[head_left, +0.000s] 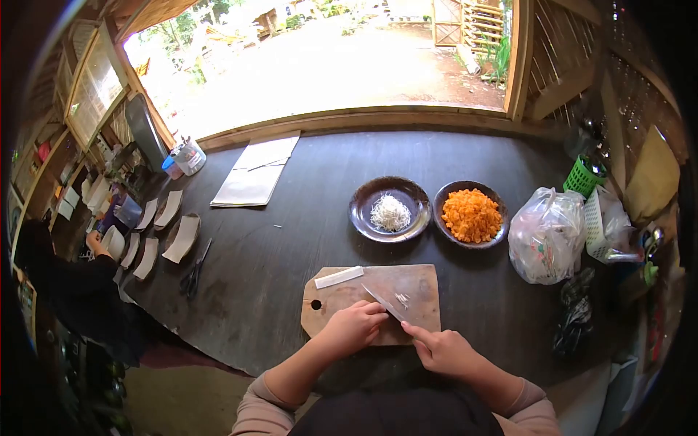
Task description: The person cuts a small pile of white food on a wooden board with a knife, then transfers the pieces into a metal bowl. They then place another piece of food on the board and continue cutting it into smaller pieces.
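Observation:
My right hand (442,350) is closed round the handle of a knife (384,300), whose blade slants up and left over the wooden cutting board (422,280). Beside the blade, my left hand (356,325) rests on the board with its fingers curled together; whatever they press on is hidden. A pale flat strip (339,277) lies at the board's upper left, and a few thin white slivers (403,299) lie right of the blade. Beyond the board, one dark plate (358,220) holds white shreds (390,213); another dark dish (441,227) holds orange pieces (471,216).
Scissors (193,275) and several curved pale pieces (182,238) lie at the left. Papers (256,173) and a tub of utensils (189,157) stand farther back. A filled plastic bag (547,236) and baskets (583,177) occupy the right. Another person (80,291) is at the far left.

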Demonstrator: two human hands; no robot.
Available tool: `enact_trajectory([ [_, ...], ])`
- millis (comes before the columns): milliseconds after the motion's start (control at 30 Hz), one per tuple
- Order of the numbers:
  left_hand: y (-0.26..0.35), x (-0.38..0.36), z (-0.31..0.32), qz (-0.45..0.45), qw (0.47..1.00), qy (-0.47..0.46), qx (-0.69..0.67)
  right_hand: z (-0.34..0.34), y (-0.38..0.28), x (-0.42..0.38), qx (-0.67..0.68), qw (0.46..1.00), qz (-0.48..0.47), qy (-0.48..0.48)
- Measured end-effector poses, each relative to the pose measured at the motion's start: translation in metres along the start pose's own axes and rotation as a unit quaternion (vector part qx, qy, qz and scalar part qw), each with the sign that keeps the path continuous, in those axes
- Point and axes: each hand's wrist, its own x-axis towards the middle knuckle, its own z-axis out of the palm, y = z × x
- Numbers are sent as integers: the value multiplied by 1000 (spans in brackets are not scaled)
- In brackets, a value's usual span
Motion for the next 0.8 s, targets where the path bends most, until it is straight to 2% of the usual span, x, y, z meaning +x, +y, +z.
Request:
enact_trajectory([
  [133,-1,0,1,-4,1000,6,6,0,5,-6,23,999,-16,24],
  [333,-4,-2,5,-2,1000,4,14,-12,-4,-10,38,999,16,-13],
  [433,-4,-2,5,-4,1000,9,10,-1,6,-10,64,998,-3,7],
  [633,1,-1,3,-6,1000,8,10,8,8,-5,-11,1000,-10,11],
  [800,1,-2,4,3,1000,24,20,-6,3,-14,20,1000,-13,9],
])
